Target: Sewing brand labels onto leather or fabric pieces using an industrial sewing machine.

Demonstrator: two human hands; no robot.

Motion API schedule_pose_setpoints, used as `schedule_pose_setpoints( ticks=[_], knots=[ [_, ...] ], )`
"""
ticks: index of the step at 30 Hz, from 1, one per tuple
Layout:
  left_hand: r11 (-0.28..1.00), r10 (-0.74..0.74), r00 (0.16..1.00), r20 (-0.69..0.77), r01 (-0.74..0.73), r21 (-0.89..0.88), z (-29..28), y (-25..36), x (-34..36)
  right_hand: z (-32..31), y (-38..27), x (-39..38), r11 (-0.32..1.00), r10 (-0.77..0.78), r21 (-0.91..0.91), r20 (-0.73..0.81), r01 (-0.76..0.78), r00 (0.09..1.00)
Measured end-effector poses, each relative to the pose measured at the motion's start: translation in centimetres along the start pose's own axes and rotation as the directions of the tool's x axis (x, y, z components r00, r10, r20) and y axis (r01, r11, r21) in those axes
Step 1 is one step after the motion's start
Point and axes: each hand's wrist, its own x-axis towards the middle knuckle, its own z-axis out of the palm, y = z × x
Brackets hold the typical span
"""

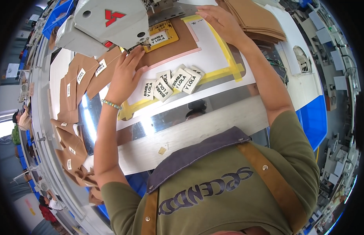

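White label lay inside yellow frame, long axis roughly left-right; left hand nearer, just below-left of frame, right hand well right of it, both loosely outstretched.

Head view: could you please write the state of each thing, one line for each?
Sewing machine: running or stopped, cannot tell.
Left hand: open, fingers beside the machine's needle end.
Right hand: open, at the white sheet's far corner.
White sheet: edged with yellow tape.
Brown panel: flat.
Loose labels: overlapping.
Panel stack: piled.
Left-side panels: overlapping, labels on several.
Blue bin: partly hidden.
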Motion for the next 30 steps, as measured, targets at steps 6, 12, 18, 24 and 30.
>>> schedule_pose_setpoints(
  ticks=[6, 12, 18, 24, 30],
  knots=[
    [0.999, 0.027, 1.000, 0.004, -0.027, -0.019, 0.0, 0.3, 0.3, 0.5, 0.4, -0.1, 0.997, -0.066, -0.033, 0.030, 0.067, 0.997],
    [1.000, -0.002, 0.999, 0.033, 0.002, -0.021, -0.1, 0.4, 0.4, 0.5, 0.3, -0.1, 0.998, -0.065, 0.004, 0.033, 0.065, 0.997],
    [0.999, 0.021, 0.999, 0.028, -0.020, -0.035, 0.2, 0.1, 0.8, 0.7, 0.4, -0.1, 0.996, -0.084, -0.002, 0.053, 0.084, 0.995],
    [0.999, 0.003, 0.999, 0.050, -0.001, -0.041, 0.2, -0.1, 1.1, 0.6, 0.3, 0.0, 0.998, -0.067, 0.010, 0.077, 0.066, 0.995],
    [0.997, -0.016, 0.997, 0.082, 0.021, -0.069, -0.2, 0.0, 1.3, 0.5, 0.5, 0.0, 0.997, -0.080, 0.030, 0.073, 0.078, 0.994]
  ],
)
